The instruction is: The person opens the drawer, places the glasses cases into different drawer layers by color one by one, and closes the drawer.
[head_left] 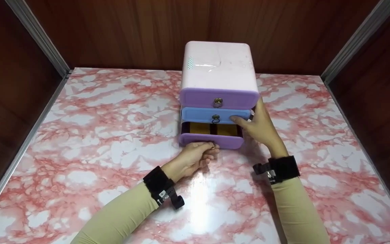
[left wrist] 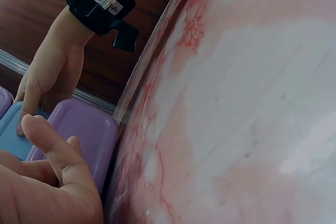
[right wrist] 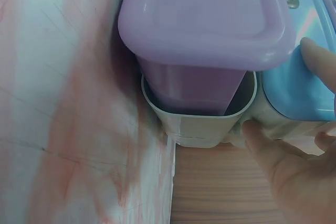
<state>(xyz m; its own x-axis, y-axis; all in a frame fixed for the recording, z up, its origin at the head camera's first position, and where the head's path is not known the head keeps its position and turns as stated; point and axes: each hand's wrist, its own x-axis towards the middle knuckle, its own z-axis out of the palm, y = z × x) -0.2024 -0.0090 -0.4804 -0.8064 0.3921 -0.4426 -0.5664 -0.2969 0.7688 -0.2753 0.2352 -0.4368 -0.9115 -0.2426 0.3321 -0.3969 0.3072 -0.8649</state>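
Note:
A small plastic drawer cabinet [head_left: 220, 66] with a pale pink top stands on the table. Its bottom purple drawer [head_left: 186, 139] is pulled partway out, showing a brown-yellow inside. My left hand [head_left: 195, 157] pinches the metal ring pull [head_left: 213, 145] on that drawer's front. My right hand [head_left: 261, 125] grips the cabinet's right edge, thumb on the blue middle drawer [head_left: 198, 115] and fingers along the side. In the right wrist view, a fingertip rests at the white casing [right wrist: 194, 129] beside the purple drawer [right wrist: 205, 19]. The top purple drawer [head_left: 198, 98] is closed.
The table [head_left: 113, 142] has a red-and-white marbled surface. Dark wood panels stand behind it [head_left: 113, 34] and on both sides, with metal strips [head_left: 39, 37] at the corners. Each wrist wears a black strap with a camera.

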